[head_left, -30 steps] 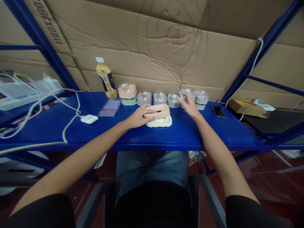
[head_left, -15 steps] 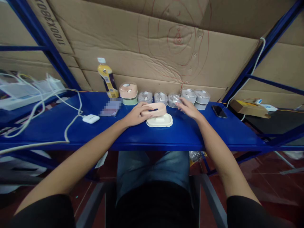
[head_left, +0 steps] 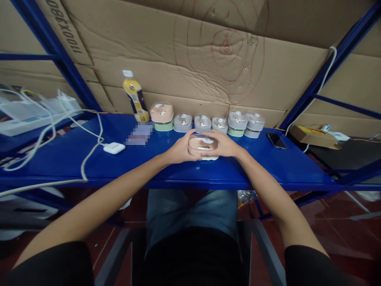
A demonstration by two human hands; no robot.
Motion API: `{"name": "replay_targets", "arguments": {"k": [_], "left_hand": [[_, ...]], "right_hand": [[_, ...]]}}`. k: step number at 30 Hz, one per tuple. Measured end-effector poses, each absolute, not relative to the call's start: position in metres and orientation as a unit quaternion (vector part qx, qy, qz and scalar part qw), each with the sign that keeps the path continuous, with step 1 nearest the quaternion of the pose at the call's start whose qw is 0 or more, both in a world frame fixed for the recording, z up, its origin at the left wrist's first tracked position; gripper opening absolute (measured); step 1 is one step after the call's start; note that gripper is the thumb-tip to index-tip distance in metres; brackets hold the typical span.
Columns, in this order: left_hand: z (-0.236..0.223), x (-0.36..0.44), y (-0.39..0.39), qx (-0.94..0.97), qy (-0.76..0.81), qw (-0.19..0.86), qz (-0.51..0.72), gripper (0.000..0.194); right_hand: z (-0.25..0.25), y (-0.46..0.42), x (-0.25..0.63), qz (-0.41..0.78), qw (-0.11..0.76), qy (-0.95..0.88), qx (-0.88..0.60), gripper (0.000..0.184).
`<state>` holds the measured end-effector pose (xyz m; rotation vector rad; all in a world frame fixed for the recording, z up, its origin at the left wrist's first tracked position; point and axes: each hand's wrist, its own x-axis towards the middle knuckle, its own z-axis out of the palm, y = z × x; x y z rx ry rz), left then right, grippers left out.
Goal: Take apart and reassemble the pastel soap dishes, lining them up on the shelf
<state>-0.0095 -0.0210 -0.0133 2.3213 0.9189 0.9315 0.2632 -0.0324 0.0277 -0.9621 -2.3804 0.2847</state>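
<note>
Both hands close around a small pink box with rounded corners, near the front middle of the blue table. My left hand wraps its left end, and my right hand grips its right end. A clear shiny cover with a round white sticker lies over the pink part. Below it, a strip of cream-coloured base shows at the front; most of that base is hidden. Just behind stand similar lidded grey boxes, the nearest being a grey box.
Along the back are a pink box stacked on green, grey boxes and a yellow bottle. A white earphone case and cables are left; a phone lies right, near an open carton.
My right hand has come from the back row to the pink box. A clear stickered cover now lies over the pink part, which sits more level above the cream base.
</note>
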Motion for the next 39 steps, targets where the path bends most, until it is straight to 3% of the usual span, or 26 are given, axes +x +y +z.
{"name": "replay_targets", "arguments": {"k": [22,29,33,39], "left_hand": [[-0.011,-0.006,-0.021,0.862,0.329,0.222,0.316,0.123],[-0.011,-0.009,-0.023,0.858,0.352,0.189,0.322,0.113],[0.0,-0.007,-0.017,0.817,0.397,0.171,0.381,0.106],[0.041,0.062,0.021,0.718,0.529,0.093,0.444,0.104]], "right_hand": [[0.028,-0.035,0.257,0.092,0.192,-0.902,-0.375,0.1],[0.017,-0.028,0.265,0.146,0.219,-0.893,-0.366,0.111],[0.025,-0.019,0.282,0.148,0.312,-0.839,-0.421,0.125],[0.047,-0.006,0.325,0.063,0.57,-0.653,-0.495,0.08]]}}
